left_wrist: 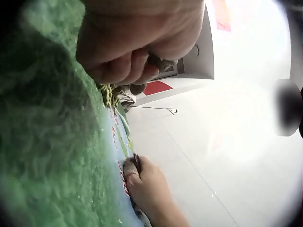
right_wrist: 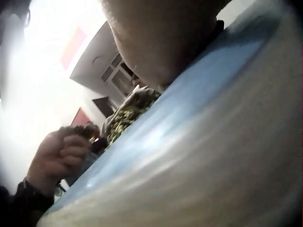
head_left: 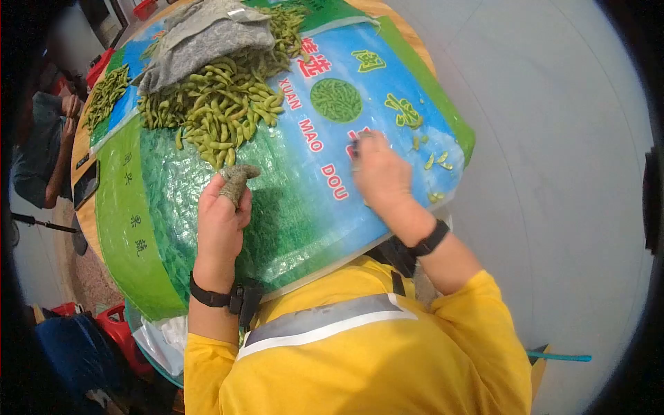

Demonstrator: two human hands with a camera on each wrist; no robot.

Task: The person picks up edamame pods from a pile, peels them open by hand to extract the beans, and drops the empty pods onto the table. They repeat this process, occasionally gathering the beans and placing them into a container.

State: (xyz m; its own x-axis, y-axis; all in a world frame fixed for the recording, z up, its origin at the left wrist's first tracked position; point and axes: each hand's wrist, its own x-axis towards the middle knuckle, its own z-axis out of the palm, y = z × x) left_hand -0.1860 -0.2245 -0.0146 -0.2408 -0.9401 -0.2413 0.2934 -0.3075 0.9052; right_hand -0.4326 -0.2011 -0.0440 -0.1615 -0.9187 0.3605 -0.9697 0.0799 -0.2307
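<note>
My left hand hovers over the green part of a printed plastic sack, in front of a heap of green soybean pods. Grey-green, rough covering shows at its thumb and forefinger, with the other fingers curled in the left wrist view. I cannot tell whether a pod is between them. Over the sack's red lettering, my right hand holds a small dark object at its fingertips, mostly hidden by the hand. A few loose pods lie to its right.
A grey cloth lies on top of the pod heap. Another pile of pods sits at the table's left side, near a dark phone. Beyond it is another person's arm. The round wooden table shows past the sack.
</note>
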